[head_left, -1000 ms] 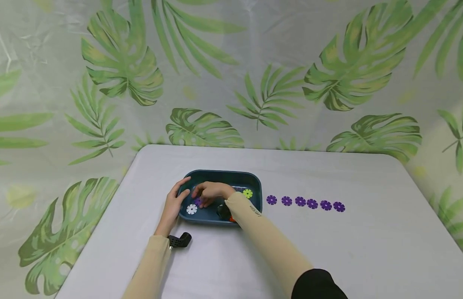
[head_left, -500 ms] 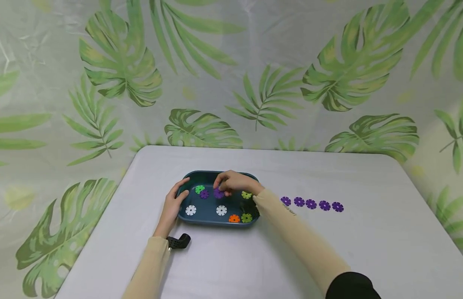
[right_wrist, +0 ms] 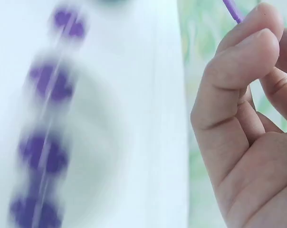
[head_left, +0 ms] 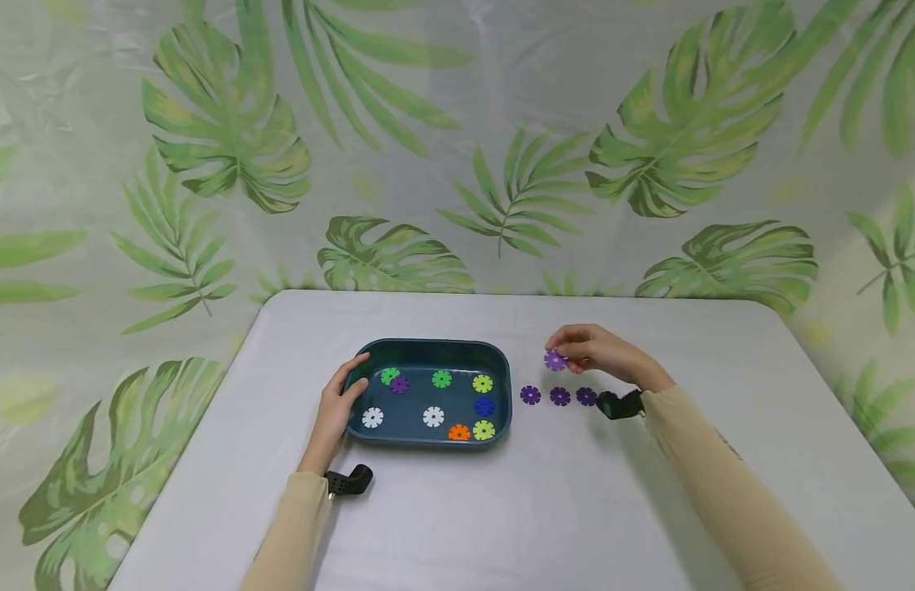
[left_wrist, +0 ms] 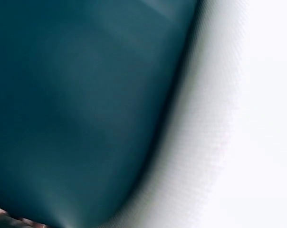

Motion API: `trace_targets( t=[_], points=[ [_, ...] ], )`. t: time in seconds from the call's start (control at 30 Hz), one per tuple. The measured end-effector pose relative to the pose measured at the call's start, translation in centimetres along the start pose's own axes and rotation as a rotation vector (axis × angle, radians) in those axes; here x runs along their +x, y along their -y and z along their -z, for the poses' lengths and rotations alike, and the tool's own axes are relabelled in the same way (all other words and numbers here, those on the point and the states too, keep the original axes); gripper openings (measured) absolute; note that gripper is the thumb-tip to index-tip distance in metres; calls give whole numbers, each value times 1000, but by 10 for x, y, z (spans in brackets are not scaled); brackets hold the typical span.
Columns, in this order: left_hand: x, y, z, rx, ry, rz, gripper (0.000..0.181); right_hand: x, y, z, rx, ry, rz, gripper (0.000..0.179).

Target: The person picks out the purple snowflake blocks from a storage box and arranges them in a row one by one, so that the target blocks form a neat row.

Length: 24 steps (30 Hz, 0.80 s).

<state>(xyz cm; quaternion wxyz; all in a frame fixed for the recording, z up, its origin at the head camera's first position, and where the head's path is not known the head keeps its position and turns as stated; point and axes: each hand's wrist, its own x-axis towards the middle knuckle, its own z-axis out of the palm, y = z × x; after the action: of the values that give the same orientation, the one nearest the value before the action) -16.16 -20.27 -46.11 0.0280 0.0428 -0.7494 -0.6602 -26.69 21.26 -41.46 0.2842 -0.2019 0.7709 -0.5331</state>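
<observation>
My right hand (head_left: 603, 351) pinches a purple flower-shaped plastic disc (head_left: 555, 360) between thumb and fingers, just beyond the row of purple discs (head_left: 560, 396) on the table. In the right wrist view only the edge of the held disc (right_wrist: 233, 10) shows above the fingertips; the row's discs (right_wrist: 44, 151) look blurred. Part of the row lies hidden behind the right wrist. With its thumb over the rim, my left hand (head_left: 334, 414) holds the left end of a dark teal tray (head_left: 409, 432). The left wrist view shows mainly the blurred tray wall (left_wrist: 86, 104).
Inside the tray lie several loose discs: white (head_left: 372, 418), green (head_left: 441, 378), yellow-green (head_left: 482, 383), blue (head_left: 484, 406), orange (head_left: 459, 432) and one purple disc (head_left: 400, 384) overlapping a green one. A leaf-patterned sheet (head_left: 398, 164) stands behind the white table (head_left: 457, 525).
My right hand has lifted a purple disc out of the tray and moved right with it, over beyond the row. The left hand stays on the tray's left end.
</observation>
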Motion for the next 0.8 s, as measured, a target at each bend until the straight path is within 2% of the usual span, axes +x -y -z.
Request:
trace_targets(
  t=[0.23,0.33,0.43,0.53,0.63,0.8],
  points=[
    [-2,-1,1,-6,-3,-10,44,-77,-57,57,16,-167,-103,31],
    [-2,-1,1,-7,1,-15,44,-107,-76,73,10,-225,-145,32],
    [-2,-1,1,-7,-1,-14,44,-128,-92,82,-12,-258,-190,33],
    [-2,-1,1,-7,-5,-11,44,-139,-103,86,-54,-271,-224,34],
    [-2,-1,1,-4,-2,-9,44,-141,-110,86,-105,-273,-244,34],
    [-1,-1,-1,-3,5,-4,44,-139,-104,82,-151,-292,-255,32]
  ],
)
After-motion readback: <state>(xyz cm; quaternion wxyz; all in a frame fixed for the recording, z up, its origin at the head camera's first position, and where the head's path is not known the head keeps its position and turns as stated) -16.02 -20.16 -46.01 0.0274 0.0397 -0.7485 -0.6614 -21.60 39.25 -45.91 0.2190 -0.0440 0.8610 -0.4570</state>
